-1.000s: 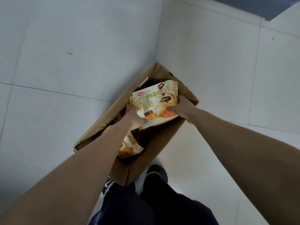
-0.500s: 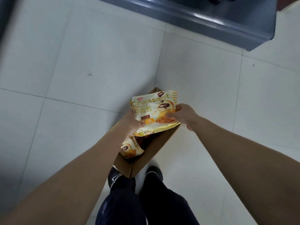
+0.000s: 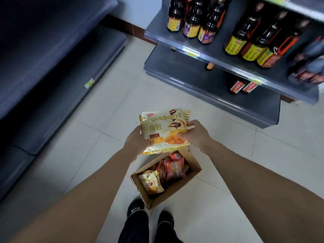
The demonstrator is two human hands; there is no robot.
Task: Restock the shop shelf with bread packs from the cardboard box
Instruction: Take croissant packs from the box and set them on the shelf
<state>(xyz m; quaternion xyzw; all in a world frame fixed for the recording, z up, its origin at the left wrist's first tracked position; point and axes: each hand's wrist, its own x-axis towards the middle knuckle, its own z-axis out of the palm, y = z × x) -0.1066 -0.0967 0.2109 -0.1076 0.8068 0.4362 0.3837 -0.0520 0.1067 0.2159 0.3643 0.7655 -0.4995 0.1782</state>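
above the cardboard box (image 3: pixel 192 178), left hand (image 3: pixel 137 142) and right hand (image 3: pixel 195 135) each grip one side of a croissant pack (image 3: pixel 164 128).

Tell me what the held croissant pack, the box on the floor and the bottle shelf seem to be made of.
The croissant pack: glossy printed plastic film, probably; it wrinkles and glints along its edges. The box: plain brown cardboard, matte, with a thin raw rim. The shelf: likely painted metal, smooth dark grey with a dull sheen on its rolled front lip.
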